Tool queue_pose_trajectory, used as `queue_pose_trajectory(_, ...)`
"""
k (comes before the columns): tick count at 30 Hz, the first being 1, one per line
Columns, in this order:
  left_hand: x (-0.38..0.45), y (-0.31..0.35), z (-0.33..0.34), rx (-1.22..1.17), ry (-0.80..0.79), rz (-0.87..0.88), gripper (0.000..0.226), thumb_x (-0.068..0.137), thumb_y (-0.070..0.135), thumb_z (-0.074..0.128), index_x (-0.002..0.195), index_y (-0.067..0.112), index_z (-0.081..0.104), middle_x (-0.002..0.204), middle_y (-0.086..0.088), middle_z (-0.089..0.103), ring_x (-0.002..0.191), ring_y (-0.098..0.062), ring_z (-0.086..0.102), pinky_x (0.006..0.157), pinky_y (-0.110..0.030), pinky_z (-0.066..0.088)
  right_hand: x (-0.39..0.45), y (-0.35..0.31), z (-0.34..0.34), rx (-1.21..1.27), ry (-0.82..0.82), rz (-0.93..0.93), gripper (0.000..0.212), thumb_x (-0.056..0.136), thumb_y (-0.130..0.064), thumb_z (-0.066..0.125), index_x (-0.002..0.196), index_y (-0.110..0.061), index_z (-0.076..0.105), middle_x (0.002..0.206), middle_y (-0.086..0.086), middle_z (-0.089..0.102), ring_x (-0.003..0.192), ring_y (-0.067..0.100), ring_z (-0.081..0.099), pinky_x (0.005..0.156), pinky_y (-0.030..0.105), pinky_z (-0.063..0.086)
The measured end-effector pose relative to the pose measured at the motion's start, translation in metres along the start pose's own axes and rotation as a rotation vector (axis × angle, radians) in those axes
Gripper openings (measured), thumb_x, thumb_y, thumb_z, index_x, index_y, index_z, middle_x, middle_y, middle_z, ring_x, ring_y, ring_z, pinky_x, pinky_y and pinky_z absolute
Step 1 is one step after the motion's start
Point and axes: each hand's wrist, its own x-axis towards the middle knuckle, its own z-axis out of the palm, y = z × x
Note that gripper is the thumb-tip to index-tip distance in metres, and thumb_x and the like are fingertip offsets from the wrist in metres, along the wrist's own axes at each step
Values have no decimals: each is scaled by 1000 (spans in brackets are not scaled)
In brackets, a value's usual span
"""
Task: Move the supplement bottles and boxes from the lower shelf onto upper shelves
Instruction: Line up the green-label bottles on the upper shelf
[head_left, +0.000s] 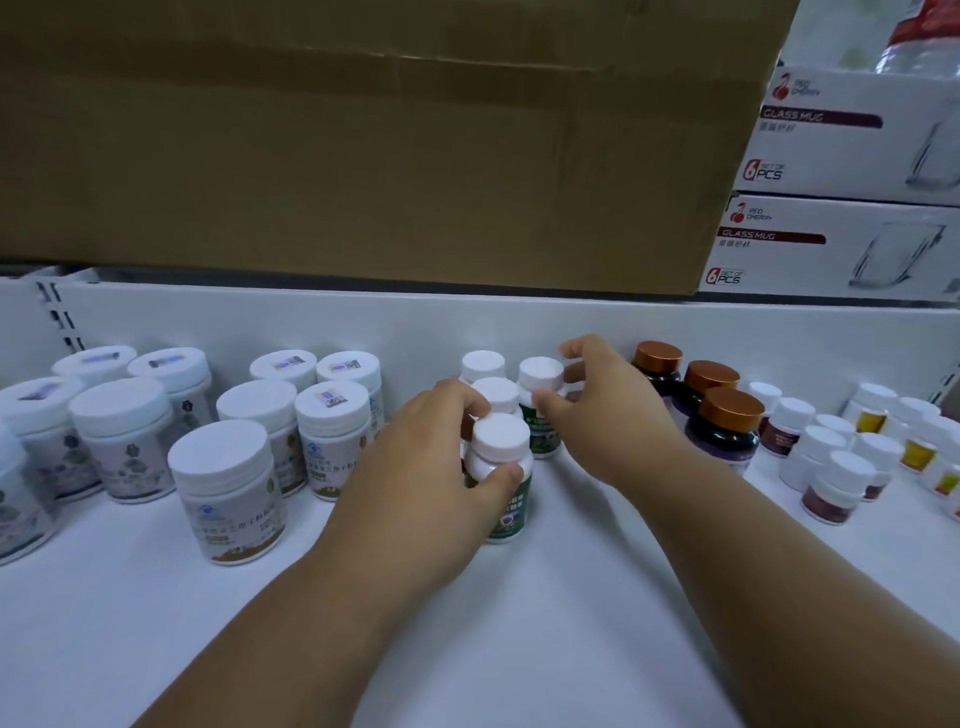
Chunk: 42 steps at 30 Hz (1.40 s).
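Jars (228, 488) with white lids stand far left on the white shelf (519, 649). Left hand (431, 467) fingers grip front green bottle (501, 467), mid-shelf. Right hand (602, 410) pinches another green bottle (540, 400) just behind. Copper-capped bottles (724, 428) right.

four upright white-capped green bottles (501, 467) clustered mid-shelf (571, 649).

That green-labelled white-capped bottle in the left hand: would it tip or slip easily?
The green-labelled white-capped plastic bottle looks tall and narrow, so a push would probably topple it. Its label seems glossy, perhaps slippery. The left hand wraps it easily, so it is likely light.
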Motion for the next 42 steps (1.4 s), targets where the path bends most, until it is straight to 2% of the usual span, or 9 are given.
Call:
queue_pose_trajectory(3, 2, -2, 4, -126, -5, -64, 41, 75, 45, 77, 103, 41, 47, 100, 21, 57, 82, 11, 57, 64, -11, 41, -11, 7, -3, -13, -8, -42, 49, 94, -30, 61, 137, -29, 39, 131, -3, 57, 111, 16, 59, 87, 29, 49)
queue_pose_trajectory(8, 4, -4, 6, -241, 12, -102, 41, 72, 34, 84, 97, 36, 51, 90, 15, 62, 76, 5, 62, 69, -22, 49, -34, 8, -24, 130, -11, -226, 12, 93, -36, 59, 104, -34, 56, 97, -16, 61, 80, 2, 58, 63, 18, 46)
queue_pose_trajectory(12, 3, -5, 8, -322, 18, -123, 30, 81, 23, 78, 96, 35, 55, 90, 13, 65, 76, -4, 67, 71, -30, 56, -45, 9, -15, 116, -162, -299, 26, 79, -42, 75, 96, -33, 58, 86, -14, 64, 71, -1, 58, 62, 16, 49)
queue_pose_trajectory(16, 5, -8, 7, -222, 23, -127, 24, 86, 22, 70, 98, 37, 54, 96, 17, 64, 76, -4, 66, 73, -33, 56, -41, 16, -16, 133, -21, -275, 24, 80, -37, 76, 95, -31, 58, 82, -11, 63, 67, 0, 58, 59, 12, 47)
queue_pose_trajectory(23, 19, -3, 6, 229, -168, -134, 64, 83, 49, 68, 133, 28, 34, 128, 5, 50, 111, -17, 57, 89, -34, 46, -26, 21, 3, 72, 113, -143, 36, 81, -36, 74, 106, -31, 48, 101, -7, 61, 90, 13, 62, 81, 38, 54)
queue_pose_trajectory(28, 35, -2, 14, 303, -188, -189, 61, 81, 50, 71, 125, 21, 40, 126, -2, 55, 113, -26, 55, 86, -36, 46, -24, 26, 14, 202, 26, -18, 75, 71, -34, 82, 131, -28, 36, 111, -10, 55, 103, 15, 61, 89, 38, 50)
queue_pose_trajectory(33, 36, -6, 23, 274, -114, -179, 48, 82, 44, 71, 115, 22, 44, 118, 0, 56, 107, -23, 54, 76, -32, 39, -22, 31, 13, 132, -25, -21, 44, 76, -28, 79, 105, -31, 47, 96, -14, 60, 88, 7, 60, 75, 26, 45)
queue_pose_trajectory(39, 36, -10, 27, 143, -81, -204, 50, 82, 44, 73, 117, 25, 42, 120, 4, 53, 94, -14, 44, 74, -30, 34, -16, 35, 18, 189, -34, -19, 40, 77, -24, 78, 105, -30, 51, 95, -14, 67, 88, 7, 65, 83, 34, 54)
queue_pose_trajectory(42, 36, -12, 26, 109, -83, -203, 49, 82, 42, 73, 115, 25, 42, 118, 4, 54, 94, -15, 45, 74, -30, 34, -15, 36, 20, 214, -30, -21, 41, 78, -25, 79, 108, -31, 52, 95, -16, 66, 85, 0, 63, 76, 25, 52)
